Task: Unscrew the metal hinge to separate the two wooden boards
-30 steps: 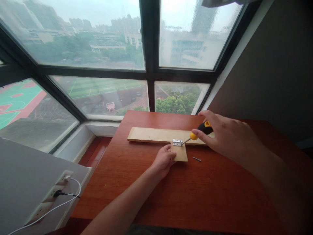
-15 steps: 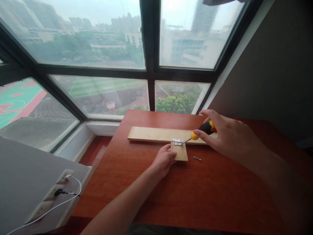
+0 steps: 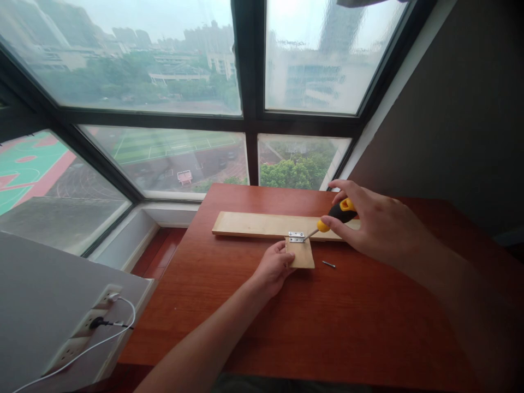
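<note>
My left hand (image 3: 275, 267) grips a small wooden board (image 3: 302, 256) by its left edge, thumb on top. A silver hinge (image 3: 296, 237) spans from this small board to a long wooden plank (image 3: 254, 224) lying behind it. In my right hand (image 3: 374, 218) is a screwdriver (image 3: 340, 213) with a black and yellow handle, held between thumb and fingers. Its shaft slants down to the left, and the tip meets the hinge's right end on the small board. Whether a screw sits under the tip is too small to tell. A loose screw (image 3: 328, 264) lies right of the small board.
Everything rests on a reddish-brown table (image 3: 327, 327). Large windows (image 3: 172, 158) stand beyond its far edge. At the lower left, a low wall carries power sockets (image 3: 88, 322) with a white cable (image 3: 82, 352) plugged in. A dark wall (image 3: 458, 120) rises on the right.
The fingers of my right hand have shifted slightly around the screwdriver handle, which appears turned a little. The left hand, boards and hinge hold their places; the whole view has moved marginally.
</note>
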Motion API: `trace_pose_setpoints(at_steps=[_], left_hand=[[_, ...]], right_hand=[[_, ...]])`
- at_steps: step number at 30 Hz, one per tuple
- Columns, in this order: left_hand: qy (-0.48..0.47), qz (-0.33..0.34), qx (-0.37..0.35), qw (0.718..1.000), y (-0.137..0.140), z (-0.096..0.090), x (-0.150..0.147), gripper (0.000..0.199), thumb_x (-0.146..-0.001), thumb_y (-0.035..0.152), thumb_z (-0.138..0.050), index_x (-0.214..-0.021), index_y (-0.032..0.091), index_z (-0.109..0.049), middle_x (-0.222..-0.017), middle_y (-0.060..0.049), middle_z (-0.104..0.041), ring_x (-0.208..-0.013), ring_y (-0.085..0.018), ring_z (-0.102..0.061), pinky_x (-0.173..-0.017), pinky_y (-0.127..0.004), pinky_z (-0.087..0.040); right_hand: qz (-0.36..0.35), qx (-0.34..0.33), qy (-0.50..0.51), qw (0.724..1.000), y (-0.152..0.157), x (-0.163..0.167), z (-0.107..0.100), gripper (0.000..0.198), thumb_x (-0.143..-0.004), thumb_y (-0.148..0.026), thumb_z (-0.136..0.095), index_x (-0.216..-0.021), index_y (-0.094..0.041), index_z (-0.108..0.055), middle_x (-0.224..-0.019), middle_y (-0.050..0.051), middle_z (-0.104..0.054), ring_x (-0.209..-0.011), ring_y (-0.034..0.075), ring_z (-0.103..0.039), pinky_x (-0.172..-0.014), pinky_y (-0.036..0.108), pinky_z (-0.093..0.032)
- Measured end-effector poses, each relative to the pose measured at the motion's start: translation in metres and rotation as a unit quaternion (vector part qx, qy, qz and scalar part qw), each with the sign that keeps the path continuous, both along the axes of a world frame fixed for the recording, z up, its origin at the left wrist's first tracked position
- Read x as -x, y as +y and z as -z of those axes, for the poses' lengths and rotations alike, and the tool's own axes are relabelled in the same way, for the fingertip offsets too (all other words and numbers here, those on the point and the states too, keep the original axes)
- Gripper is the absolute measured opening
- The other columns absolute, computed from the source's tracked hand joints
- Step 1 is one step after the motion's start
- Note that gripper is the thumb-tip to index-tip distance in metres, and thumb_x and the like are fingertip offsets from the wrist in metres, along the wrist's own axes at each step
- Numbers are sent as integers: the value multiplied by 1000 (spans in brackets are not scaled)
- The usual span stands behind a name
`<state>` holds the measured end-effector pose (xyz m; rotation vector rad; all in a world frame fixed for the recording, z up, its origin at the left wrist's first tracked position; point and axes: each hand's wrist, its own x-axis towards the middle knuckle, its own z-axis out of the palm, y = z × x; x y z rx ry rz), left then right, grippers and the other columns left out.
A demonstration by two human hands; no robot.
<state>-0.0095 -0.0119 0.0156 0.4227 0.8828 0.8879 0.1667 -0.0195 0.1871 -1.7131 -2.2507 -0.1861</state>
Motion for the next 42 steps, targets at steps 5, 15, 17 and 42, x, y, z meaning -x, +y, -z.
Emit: trace_pose_setpoints(at_steps=[5,15,17,42], left_hand=[[0,-3,2,1000,0,1,0,36,-65,0,-65,-98,13,-66,-99,-12,-73,-83,-21,-69,-67,-27,-56],[-7,-4,4,1000,1,1,-1,37,-63,0,-65,-98,12,-66,-100,-13,-73,-83,-21,-69,-69,-29,-56],[-7,-4,4,1000,1,1,-1,36,-63,0,-66,-97,12,-66,-98,-13,-73,-82,-20,-69,-70,-29,-56],[0,3,8,1000,1,-1,-1,38,-65,-2,-62,-101,11,-64,-99,-14,-72,-81,-20,-69,-68,-28,-57]], right_hand=[[40,-8,-57,998,3,2,1,46,-92,-49,-49,-128,-20,-54,-87,9,-73,-71,28,-68,-56,35,-44],[-31,15,25,999,1,1,-2,42,-88,-38,-56,-125,-20,-54,-104,8,-71,-85,25,-68,-69,34,-49],[1,5,-5,1000,3,2,-1,39,-90,-45,-53,-120,-20,-58,-90,8,-72,-74,26,-68,-62,35,-48],[-56,18,6,998,-5,-2,-2,42,-91,-36,-51,-129,-20,-51,-124,9,-66,-104,28,-66,-76,38,-52]])
